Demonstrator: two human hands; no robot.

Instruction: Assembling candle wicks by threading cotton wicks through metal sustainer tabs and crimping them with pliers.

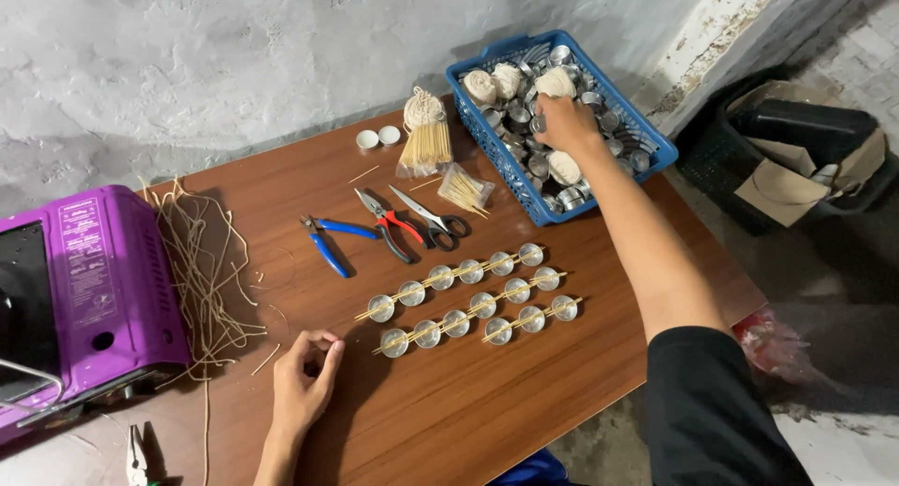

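Reaching into the blue basket (655,154), right hand (565,123) pinches one metal cup (538,124). Left hand (304,374) rests loosely curled on table (468,420), empty. Three rows of cups (473,299) already laid under skewers; basket looks still well stocked, so plenty left.

Rough grey plaster wall (234,65) behind a brown wooden table (449,420).
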